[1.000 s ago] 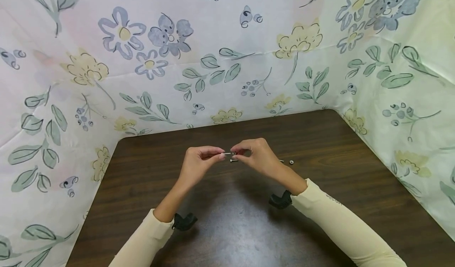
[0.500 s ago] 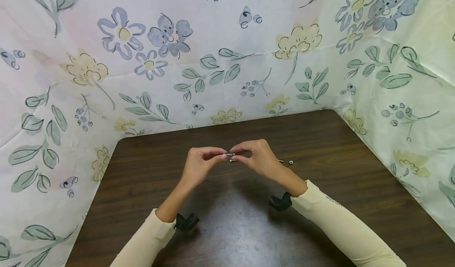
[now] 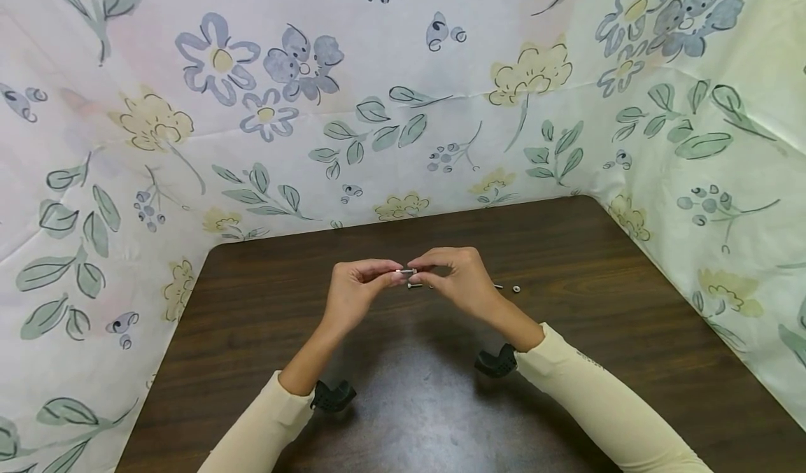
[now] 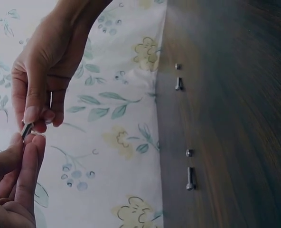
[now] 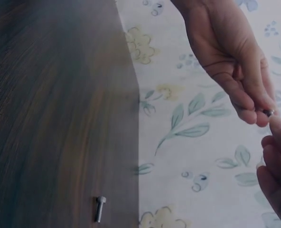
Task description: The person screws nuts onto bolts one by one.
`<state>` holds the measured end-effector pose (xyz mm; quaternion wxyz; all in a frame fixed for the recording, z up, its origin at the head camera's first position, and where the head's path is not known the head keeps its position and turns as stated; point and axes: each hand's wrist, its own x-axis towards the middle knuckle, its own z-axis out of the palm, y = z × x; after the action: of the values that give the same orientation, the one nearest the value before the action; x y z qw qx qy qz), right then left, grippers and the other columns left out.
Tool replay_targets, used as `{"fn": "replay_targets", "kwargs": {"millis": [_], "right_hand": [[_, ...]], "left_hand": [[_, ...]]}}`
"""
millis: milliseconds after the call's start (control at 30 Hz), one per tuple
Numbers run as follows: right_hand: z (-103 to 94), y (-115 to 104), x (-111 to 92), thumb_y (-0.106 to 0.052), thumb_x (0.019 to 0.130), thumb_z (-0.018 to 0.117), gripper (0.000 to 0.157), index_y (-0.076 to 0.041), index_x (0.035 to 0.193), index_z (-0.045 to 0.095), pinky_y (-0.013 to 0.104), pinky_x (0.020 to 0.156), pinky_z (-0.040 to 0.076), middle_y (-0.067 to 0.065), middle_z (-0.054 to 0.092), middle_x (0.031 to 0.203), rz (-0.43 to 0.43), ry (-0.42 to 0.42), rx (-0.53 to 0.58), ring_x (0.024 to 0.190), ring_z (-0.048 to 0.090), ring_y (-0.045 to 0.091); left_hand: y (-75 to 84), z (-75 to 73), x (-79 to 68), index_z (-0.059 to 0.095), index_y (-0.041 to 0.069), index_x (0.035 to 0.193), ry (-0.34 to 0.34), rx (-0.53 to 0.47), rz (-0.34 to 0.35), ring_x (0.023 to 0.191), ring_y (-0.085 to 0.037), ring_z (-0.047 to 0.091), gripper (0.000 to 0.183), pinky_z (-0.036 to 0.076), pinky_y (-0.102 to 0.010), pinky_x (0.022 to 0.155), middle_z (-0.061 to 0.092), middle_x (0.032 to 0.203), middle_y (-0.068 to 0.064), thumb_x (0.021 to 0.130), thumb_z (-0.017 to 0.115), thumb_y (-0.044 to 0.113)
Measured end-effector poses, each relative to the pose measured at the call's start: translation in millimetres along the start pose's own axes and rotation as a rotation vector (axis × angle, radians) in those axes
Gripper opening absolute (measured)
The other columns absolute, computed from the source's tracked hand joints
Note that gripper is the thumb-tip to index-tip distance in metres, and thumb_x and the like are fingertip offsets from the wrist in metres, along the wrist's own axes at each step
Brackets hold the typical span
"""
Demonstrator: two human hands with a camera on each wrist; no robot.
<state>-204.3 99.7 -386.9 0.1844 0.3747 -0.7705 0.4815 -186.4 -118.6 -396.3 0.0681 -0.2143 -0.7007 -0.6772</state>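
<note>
Above the table, my left hand (image 3: pixel 354 292) pinches a small metal bolt (image 3: pixel 406 271) between thumb and fingertips. My right hand (image 3: pixel 461 283) faces it, thumb and fingertips pinching a small nut at the bolt's right end; the fingers largely cover the nut. In the left wrist view the bolt (image 4: pixel 26 129) slants between both hands' fingertips. Only a small dark metal bit (image 5: pixel 268 112) shows between them in the right wrist view.
On the dark wooden table (image 3: pixel 252 319) lie a bolt (image 4: pixel 190 179) with a nut (image 4: pixel 189 153), and farther right another bolt (image 4: pixel 179 84) and nut (image 4: pixel 177 66). Floral cloth (image 3: pixel 403 137) hangs behind the table and along its sides.
The left hand has shifted slightly right, bringing the fingertips of both hands closer together. Less of the bolt shows between them than one second ago. The pieces on the table stay put.
</note>
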Motion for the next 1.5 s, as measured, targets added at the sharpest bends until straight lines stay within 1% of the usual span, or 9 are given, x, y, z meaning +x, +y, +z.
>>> {"fn": "replay_targets", "kwargs": {"millis": [100, 267, 567, 867, 1033, 1167, 1300, 1400, 1500], "right_hand": [[0.1, -1, 0, -0.009, 0.079, 0.086, 0.021, -0.011, 0.1, 0.081, 0.027, 0.072, 0.059, -0.005, 0.077, 0.094, -0.004, 0.015, 0.007, 0.085, 0.072, 0.01], [1.7, 1, 0, -0.008, 0.081, 0.084, 0.018, -0.01, 0.099, 0.081, 0.033, 0.071, 0.061, -0.003, 0.077, 0.093, -0.007, 0.043, 0.016, 0.084, 0.073, 0.011], [6.1, 3, -4, -0.016, 0.093, 0.075, 0.006, -0.012, 0.094, 0.08, 0.031, 0.068, 0.059, -0.004, 0.075, 0.088, 0.083, 0.041, 0.045, 0.076, 0.07, 0.011], [9.0, -3, -3, -0.019, 0.104, 0.061, 0.036, -0.02, 0.069, 0.068, 0.026, 0.054, 0.048, -0.01, 0.062, 0.066, 0.14, 0.049, 0.038, 0.059, 0.058, 0.013], [8.1, -1, -4, -0.021, 0.108, 0.054, 0.044, -0.019, 0.065, 0.067, 0.026, 0.051, 0.043, -0.005, 0.06, 0.062, 0.169, 0.034, 0.052, 0.055, 0.052, 0.012], [4.6, 2, -6, -0.022, 0.11, 0.049, 0.041, -0.013, 0.077, 0.072, 0.027, 0.054, 0.045, -0.002, 0.065, 0.066, 0.205, -0.01, 0.073, 0.06, 0.058, 0.018], [1.3, 3, -9, -0.012, 0.102, 0.062, 0.011, -0.009, 0.107, 0.072, 0.029, 0.06, 0.052, 0.0, 0.07, 0.078, 0.157, -0.003, 0.11, 0.067, 0.064, 0.017], [0.1, 4, -11, 0.0, 0.09, 0.076, 0.033, -0.006, 0.121, 0.069, 0.031, 0.065, 0.059, 0.003, 0.073, 0.087, 0.06, 0.029, 0.127, 0.073, 0.068, 0.017], [-0.1, 5, -11, 0.008, 0.079, 0.083, 0.043, 0.0, 0.119, 0.07, 0.031, 0.068, 0.061, 0.008, 0.074, 0.089, -0.042, 0.068, 0.126, 0.075, 0.07, 0.019]], "left_hand": [[0.9, 1.5, -0.2, 0.076, -0.008, 0.1, 0.003, -0.026, 0.005, 0.083, -0.024, 0.077, 0.011, 0.062, -0.045, 0.078, 0.075, 0.093, -0.021, 0.091, 0.073, -0.002], [2.8, 5.0, -0.5, 0.075, -0.01, 0.1, 0.021, -0.065, 0.021, 0.084, -0.024, 0.077, 0.011, 0.063, -0.041, 0.078, 0.075, 0.094, -0.024, 0.091, 0.072, -0.005], [2.6, 9.5, -0.2, 0.075, -0.009, 0.099, 0.044, -0.071, 0.071, 0.08, -0.024, 0.077, 0.01, 0.063, -0.04, 0.077, 0.075, 0.091, -0.024, 0.091, 0.072, -0.004], [5.8, 15.5, -0.8, 0.075, -0.009, 0.098, 0.065, -0.068, 0.083, 0.081, -0.024, 0.077, 0.01, 0.063, -0.04, 0.077, 0.075, 0.091, -0.024, 0.09, 0.073, -0.004], [6.4, 16.3, -1.1, 0.075, -0.009, 0.099, 0.063, -0.06, 0.078, 0.081, -0.024, 0.077, 0.01, 0.063, -0.039, 0.077, 0.075, 0.091, -0.023, 0.09, 0.073, -0.003], [7.4, 14.3, -1.9, 0.075, -0.009, 0.099, 0.061, -0.064, 0.07, 0.081, -0.024, 0.077, 0.011, 0.063, -0.04, 0.077, 0.075, 0.091, -0.023, 0.09, 0.073, -0.003], [7.0, 11.5, -1.9, 0.074, -0.011, 0.099, 0.06, -0.067, 0.064, 0.081, -0.024, 0.077, 0.011, 0.063, -0.04, 0.077, 0.074, 0.091, -0.025, 0.09, 0.072, -0.005], [7.2, 10.2, -2.0, 0.074, -0.011, 0.1, 0.057, -0.052, 0.058, 0.081, -0.023, 0.077, 0.011, 0.063, -0.039, 0.077, 0.075, 0.092, -0.024, 0.091, 0.072, -0.004], [7.5, 9.3, -2.2, 0.074, -0.011, 0.1, 0.053, -0.042, 0.054, 0.082, -0.023, 0.077, 0.012, 0.063, -0.038, 0.078, 0.075, 0.092, -0.023, 0.091, 0.072, -0.004]]}}
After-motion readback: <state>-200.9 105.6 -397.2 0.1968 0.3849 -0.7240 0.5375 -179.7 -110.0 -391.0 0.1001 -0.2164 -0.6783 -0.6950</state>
